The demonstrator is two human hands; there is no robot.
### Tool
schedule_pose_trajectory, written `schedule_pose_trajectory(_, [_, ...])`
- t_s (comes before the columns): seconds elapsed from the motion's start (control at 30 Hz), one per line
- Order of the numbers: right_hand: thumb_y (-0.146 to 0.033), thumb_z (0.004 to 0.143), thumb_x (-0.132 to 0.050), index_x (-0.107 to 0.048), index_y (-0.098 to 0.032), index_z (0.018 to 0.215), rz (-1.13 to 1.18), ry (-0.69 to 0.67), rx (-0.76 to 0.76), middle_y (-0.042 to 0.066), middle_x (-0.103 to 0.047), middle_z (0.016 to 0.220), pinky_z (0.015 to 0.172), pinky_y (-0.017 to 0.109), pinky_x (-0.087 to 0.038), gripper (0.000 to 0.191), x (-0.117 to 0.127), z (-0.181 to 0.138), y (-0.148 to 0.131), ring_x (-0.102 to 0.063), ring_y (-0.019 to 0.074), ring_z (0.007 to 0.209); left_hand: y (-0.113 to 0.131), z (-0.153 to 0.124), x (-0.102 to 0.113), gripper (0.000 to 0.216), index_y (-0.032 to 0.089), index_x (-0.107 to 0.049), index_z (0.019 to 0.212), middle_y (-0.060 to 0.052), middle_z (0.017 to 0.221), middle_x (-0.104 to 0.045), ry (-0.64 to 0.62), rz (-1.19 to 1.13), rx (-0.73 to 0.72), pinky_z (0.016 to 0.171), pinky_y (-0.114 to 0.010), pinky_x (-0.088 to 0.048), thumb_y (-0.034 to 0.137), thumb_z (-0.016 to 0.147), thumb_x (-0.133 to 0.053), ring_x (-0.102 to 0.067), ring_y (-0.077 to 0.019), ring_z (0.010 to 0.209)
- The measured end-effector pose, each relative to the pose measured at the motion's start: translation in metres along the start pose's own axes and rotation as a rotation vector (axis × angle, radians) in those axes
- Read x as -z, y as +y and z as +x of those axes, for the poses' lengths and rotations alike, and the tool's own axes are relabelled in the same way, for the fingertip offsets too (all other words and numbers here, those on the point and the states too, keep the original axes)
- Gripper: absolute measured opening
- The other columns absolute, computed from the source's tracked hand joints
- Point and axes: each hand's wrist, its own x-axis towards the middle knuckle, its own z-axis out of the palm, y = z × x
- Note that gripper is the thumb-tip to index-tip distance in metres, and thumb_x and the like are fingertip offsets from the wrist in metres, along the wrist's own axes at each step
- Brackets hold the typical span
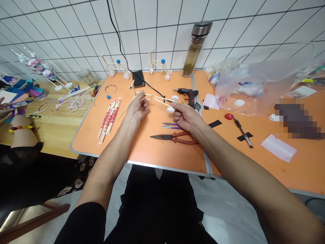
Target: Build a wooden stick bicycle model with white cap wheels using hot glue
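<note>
My left hand [138, 107] is closed around a small frame of glued wooden sticks [142, 95] held just above the orange table [142, 149]. My right hand [185, 117] pinches a second stick piece with white bottle-cap wheels [170, 104] on its ends. The two pieces almost meet between my hands. Red-handled pliers [175, 137] and small purple snips [170, 125] lie on the table under my right wrist. A black glue gun [187, 93] rests just beyond my right hand.
Wrapped chopsticks [109, 119] lie left of my hands. Two finished stick models [160, 66] stand by the tiled wall, beside a phone [138, 78] on a cable and a glass bottle [196, 49]. A clear plastic bag [254, 79] sits right. Another person's arm [21, 130] rests at a wooden table, left.
</note>
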Motion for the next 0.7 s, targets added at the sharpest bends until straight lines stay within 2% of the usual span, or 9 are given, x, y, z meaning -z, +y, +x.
schedule_pose_trajectory(0.1, [-0.011,0.07,-0.11,-0.072,-0.018,0.087,0.014,-0.003,-0.008,-0.01,-0.057,0.069,0.042,0.009,-0.031,0.042,-0.0004,0.0,-0.0001,-0.042,-0.0009,0.052,-0.0006,-0.0023,-0.001,0.043,0.022,-0.072,0.088,0.006,0.065,-0.061,0.001,0.005,-0.001,0.052,-0.022,-0.041,0.056,0.097,-0.096,-0.048,-0.0055,0.048])
schedule_pose_trajectory(0.3, [-0.012,0.067,-0.11,-0.074,-0.016,0.088,0.042,0.004,-0.008,-0.011,-0.056,0.068,0.042,0.01,-0.032,0.042,0.0031,0.0019,0.0008,-0.043,-0.0016,0.051,-0.002,-0.0038,-0.002,0.045,0.024,-0.072,0.085,0.004,0.069,-0.062,0.004,0.023,0.036,0.061,-0.027,-0.043,0.056,0.089,-0.103,-0.052,-0.0092,0.054])
schedule_pose_trajectory(0.53, [-0.012,0.067,-0.111,-0.074,-0.016,0.088,0.06,0.004,0.001,-0.01,-0.06,0.068,0.041,0.009,-0.032,0.043,0.0042,0.0048,0.0039,-0.042,-0.0019,0.051,-0.0032,-0.0039,0.0041,0.046,0.027,-0.073,0.095,-0.002,0.093,-0.079,-0.094,0.03,0.083,0.089,-0.037,-0.06,0.062,0.088,-0.102,-0.076,-0.0198,0.086])
schedule_pose_trajectory(0.7, [-0.011,0.071,-0.109,-0.074,-0.015,0.089,0.075,0.007,-0.001,-0.011,-0.059,0.067,0.041,0.009,-0.033,0.04,0.0025,0.0044,0.0033,-0.043,-0.002,0.049,-0.0066,-0.005,0.004,0.052,0.026,-0.073,0.102,-0.003,0.1,-0.082,-0.165,-0.042,0.096,0.098,-0.038,-0.068,0.066,0.087,-0.101,-0.085,-0.0225,0.096])
